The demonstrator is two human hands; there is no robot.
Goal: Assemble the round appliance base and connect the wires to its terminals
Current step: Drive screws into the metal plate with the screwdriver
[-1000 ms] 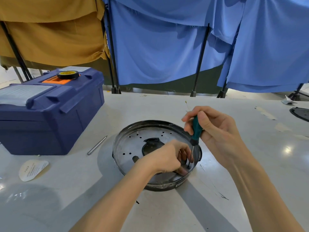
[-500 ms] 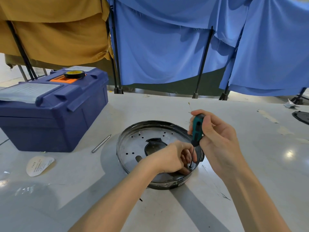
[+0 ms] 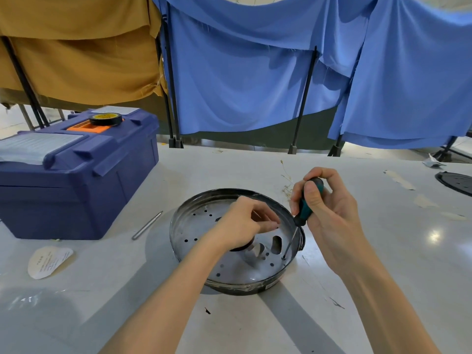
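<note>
Fingers [image 3: 324, 173] of the right hand [image 3: 332, 215] were curled tight around the green handle of a screwdriver [image 3: 303, 213], with the thumb laid across it. The tool leaned in over the right rim of the round metal base [image 3: 237, 287], and its tip was set in a small hole in the base floor, close to that rim. The left hand [image 3: 240, 223] was held over the middle of the base with its fingers [image 3: 268, 221] bent and drawn close together. I could not tell whether they pinched anything. A dark round part [image 3: 240, 249] showed just under that hand, and an oblong slot [image 3: 276, 244] lay between it and the screwdriver tip.

The base sat flat on the white surface [image 3: 102, 302], open side up, its floor dotted with small holes. A thin metal rod [image 3: 147, 225] lay just left of the base, and a blue toolbox [image 3: 76, 195] stood farther left with a roll of black tape [image 3: 106, 119] on its lid. A white paper label [image 3: 48, 261] lay left of the base, in front of the toolbox. Far right of the base, another dark round piece [image 3: 457, 182] was cut off by the edge of view. Blue cloth [image 3: 255, 85] and mustard cloth [image 3: 76, 60] hung on black stands behind the base.
</note>
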